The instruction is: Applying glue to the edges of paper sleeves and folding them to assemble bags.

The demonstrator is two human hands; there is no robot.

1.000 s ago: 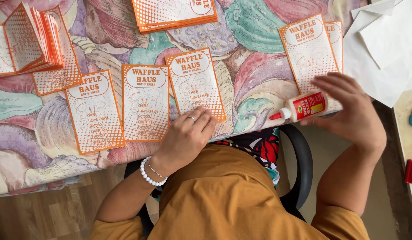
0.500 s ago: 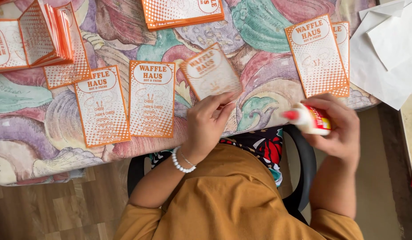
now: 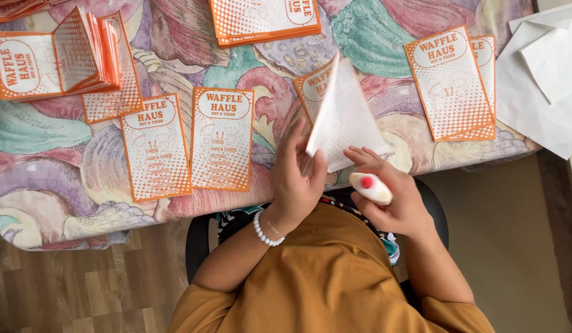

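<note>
The tabletop (image 3: 64, 185) is covered with a cloth printed in large shell shapes of pink, green, cream and purple; its near edge hangs a little over the side. Under it the floor (image 3: 82, 290) is of brown wood planks on the left and a plain grey-brown surface on the right.

The left hand (image 3: 298, 179) holds a paper bag (image 3: 344, 120) by its lower edge, fingers closed around it, thumb on the near side. The bag is lifted off the tabletop and tilted, with its white, dotted back turned to the camera and a bit of the orange front visible behind. The right hand (image 3: 394, 194) is closed around a glue bottle (image 3: 371, 187), white with a red tip, just below the bag; its forefinger touches the lower corner of the bag.

Two orange-and-white bags (image 3: 187, 145) lie flat side by side, left of the hands. A stack of bags (image 3: 264, 18) lies at the far edge, another stack (image 3: 54, 58), partly fanned open, at the far left, and a pair (image 3: 452, 83) on the right. White paper sheets (image 3: 542, 74) lie at the right end. The person sits on a black chair (image 3: 199, 240) and wears a mustard top and a white bead bracelet (image 3: 264, 233).
</note>
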